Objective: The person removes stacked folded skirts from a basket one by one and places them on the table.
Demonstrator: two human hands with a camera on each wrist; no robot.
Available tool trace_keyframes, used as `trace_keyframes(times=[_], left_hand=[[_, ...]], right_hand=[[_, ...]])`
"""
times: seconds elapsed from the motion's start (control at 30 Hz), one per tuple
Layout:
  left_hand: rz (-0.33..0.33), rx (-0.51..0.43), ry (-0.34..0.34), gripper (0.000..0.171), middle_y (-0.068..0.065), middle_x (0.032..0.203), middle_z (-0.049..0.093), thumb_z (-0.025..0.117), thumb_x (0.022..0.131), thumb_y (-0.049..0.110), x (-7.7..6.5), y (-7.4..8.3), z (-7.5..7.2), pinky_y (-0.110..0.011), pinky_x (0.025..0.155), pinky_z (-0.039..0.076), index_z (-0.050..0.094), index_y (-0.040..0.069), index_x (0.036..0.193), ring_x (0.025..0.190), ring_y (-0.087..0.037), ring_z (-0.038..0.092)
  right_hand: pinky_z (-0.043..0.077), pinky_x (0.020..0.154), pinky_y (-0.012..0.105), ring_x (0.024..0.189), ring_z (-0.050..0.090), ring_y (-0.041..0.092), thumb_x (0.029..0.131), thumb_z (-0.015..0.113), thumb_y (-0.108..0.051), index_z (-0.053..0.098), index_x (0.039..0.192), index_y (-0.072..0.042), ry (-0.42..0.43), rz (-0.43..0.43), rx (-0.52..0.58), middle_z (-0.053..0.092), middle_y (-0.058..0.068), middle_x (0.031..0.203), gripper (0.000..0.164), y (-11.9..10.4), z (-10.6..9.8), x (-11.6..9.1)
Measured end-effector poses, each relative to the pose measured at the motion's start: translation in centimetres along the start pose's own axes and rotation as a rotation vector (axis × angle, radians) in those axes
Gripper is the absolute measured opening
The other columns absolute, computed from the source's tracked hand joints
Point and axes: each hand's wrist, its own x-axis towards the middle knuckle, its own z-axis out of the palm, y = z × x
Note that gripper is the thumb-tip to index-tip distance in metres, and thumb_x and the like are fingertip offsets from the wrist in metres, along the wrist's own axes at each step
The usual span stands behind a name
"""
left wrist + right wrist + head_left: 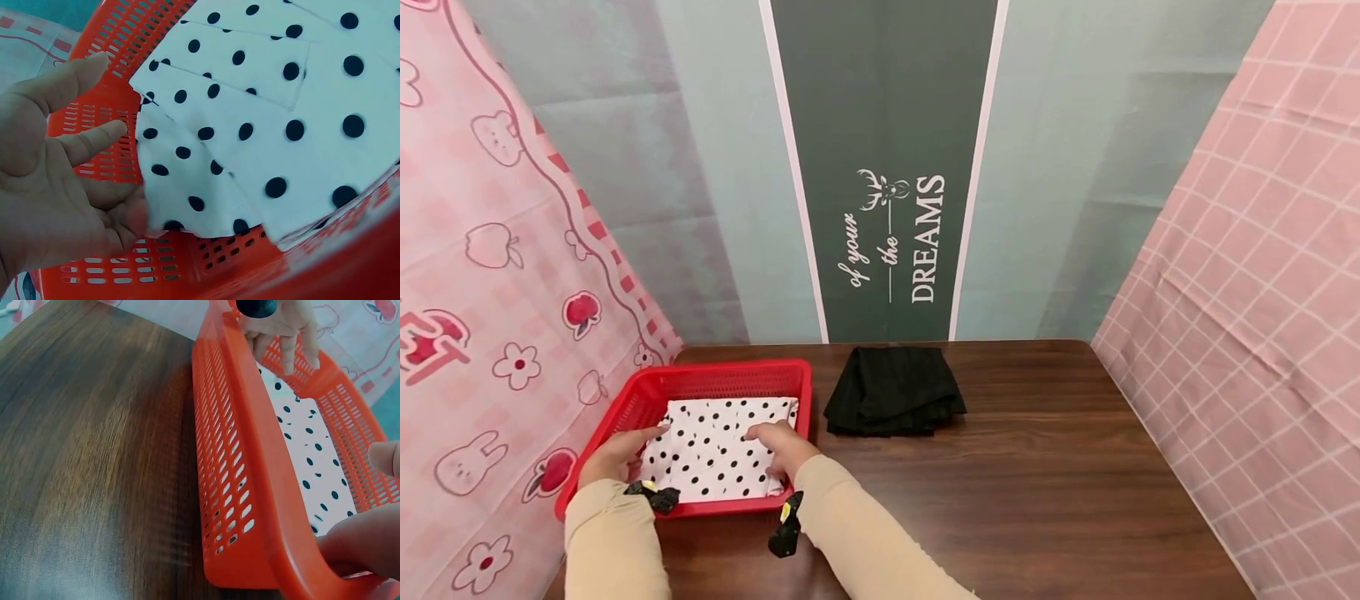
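A folded white cloth with black polka dots (pixel 718 454) lies flat inside a red perforated plastic basket (pixel 805 385). At the cloth's left edge is my left hand (pixel 613 457), reaching over the basket's side. In the left wrist view the left hand (pixel 69 156) has its fingers spread apart, and the lower fingertips meet the cloth's edge. My right hand (pixel 786 448) is over the cloth's right side, thumb apart from the fingers. Seen from the right wrist, part of that right hand (pixel 365 534) dips inside the basket wall, where some fingertips are hidden.
A folded black cloth (pixel 895 392) rests on the brown wooden table (pixel 1022 492), to the right of the basket. Pink patterned fabric (pixel 497 333) hangs close along the left, pink checked fabric (pixel 1247 317) on the right. A grey-green backdrop (pixel 887 108) stands behind the table.
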Motion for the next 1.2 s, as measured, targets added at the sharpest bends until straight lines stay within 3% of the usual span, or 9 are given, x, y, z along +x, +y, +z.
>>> trace_keyframes(times=[0.13, 0.3, 0.43, 0.6, 0.67, 0.77, 0.87, 0.97, 1.2], left_hand=[[0.0, -0.035, -0.098, 0.104, -0.038, 0.137, 0.007, 0.063, 0.085, 0.042, -0.2, 0.3, -0.1, -0.052, 0.102, 0.025, -0.006, -0.014, 0.139, 0.124, -0.049, 0.014], [-0.018, -0.053, -0.149, 0.11, -0.036, 0.141, -0.018, 0.06, 0.087, 0.041, -0.5, 0.5, 0.0, -0.059, 0.104, 0.005, -0.023, -0.012, 0.135, 0.13, -0.049, -0.011], [0.01, -0.019, -0.126, 0.108, -0.037, 0.141, -0.008, 0.06, 0.087, 0.042, -0.5, 0.6, 0.2, -0.059, 0.104, 0.012, -0.018, -0.015, 0.136, 0.129, -0.05, -0.002], [0.073, 0.011, -0.12, 0.082, -0.027, 0.106, 0.037, 0.06, 0.088, 0.035, 0.1, 0.1, 0.4, -0.042, 0.082, 0.043, 0.016, -0.015, 0.137, 0.099, -0.036, 0.04], [0.094, -0.006, -0.138, 0.074, -0.018, 0.1, 0.039, 0.06, 0.089, 0.031, 0.2, -0.1, 0.5, -0.035, 0.072, 0.044, 0.02, -0.009, 0.138, 0.088, -0.026, 0.04], [0.126, -0.004, -0.187, 0.074, -0.025, 0.121, 0.037, 0.056, 0.093, 0.027, 0.4, -0.2, 0.6, -0.033, 0.072, 0.043, 0.012, 0.001, 0.147, 0.097, -0.027, 0.038], [0.135, 0.023, -0.228, 0.075, -0.03, 0.144, 0.004, 0.051, 0.095, 0.027, 0.4, -0.1, 0.7, -0.033, 0.075, 0.039, 0.003, 0.004, 0.147, 0.115, -0.037, 0.022], [0.111, 0.042, -0.205, 0.073, -0.032, 0.143, 0.003, 0.055, 0.093, 0.028, 0.3, -0.2, 0.8, -0.034, 0.075, 0.038, 0.014, -0.002, 0.145, 0.116, -0.041, 0.02], [0.064, 0.068, -0.137, 0.076, -0.037, 0.125, 0.021, 0.06, 0.089, 0.031, -0.2, -0.5, 0.5, -0.042, 0.078, 0.048, 0.02, -0.017, 0.132, 0.098, -0.041, 0.045]], right_hand=[[0.035, 0.094, 0.058, 0.119, 0.039, 0.04, 0.078, 0.069, -0.008, 0.045, 0.125, 0.009, -0.027, 0.007, 0.036, 0.045, 0.026, 0.124, 0.055, 0.0, 0.2, 0.3], [0.046, 0.082, 0.038, 0.091, 0.053, 0.024, 0.078, 0.068, -0.006, 0.058, 0.102, 0.004, -0.061, -0.018, 0.028, 0.055, 0.013, 0.102, 0.027, 0.4, 0.3, 0.7], [0.047, 0.079, 0.039, 0.087, 0.054, 0.025, 0.078, 0.068, -0.007, 0.061, 0.095, 0.001, -0.083, -0.042, -0.009, 0.055, 0.013, 0.098, 0.02, 0.4, 0.2, 0.8], [0.046, 0.078, 0.056, 0.088, 0.054, 0.033, 0.079, 0.068, -0.011, 0.063, 0.105, -0.004, -0.121, -0.033, -0.032, 0.055, 0.019, 0.103, 0.027, 0.3, 0.0, 0.6], [0.049, 0.073, 0.048, 0.078, 0.053, 0.027, 0.08, 0.068, -0.012, 0.064, 0.108, -0.008, -0.132, -0.038, -0.039, 0.055, 0.014, 0.1, 0.029, 0.3, -0.1, 0.6], [0.047, 0.061, 0.032, 0.069, 0.046, 0.021, 0.08, 0.068, -0.014, 0.065, 0.108, -0.011, -0.141, -0.041, -0.046, 0.053, 0.008, 0.098, 0.028, 0.5, -0.2, 0.7], [0.042, 0.055, 0.027, 0.069, 0.047, 0.021, 0.079, 0.069, -0.016, 0.062, 0.106, -0.008, -0.158, -0.032, -0.052, 0.051, 0.006, 0.103, 0.028, 0.5, -0.4, 0.7], [0.044, 0.058, 0.03, 0.072, 0.05, 0.023, 0.078, 0.07, -0.015, 0.059, 0.102, -0.006, -0.173, -0.027, -0.052, 0.052, 0.008, 0.102, 0.028, 0.5, -0.3, 0.6], [0.048, 0.079, 0.052, 0.096, 0.056, 0.027, 0.081, 0.068, -0.006, 0.062, 0.1, 0.0, -0.222, -0.095, -0.045, 0.058, 0.009, 0.105, 0.021, 0.6, -0.4, 0.4]])
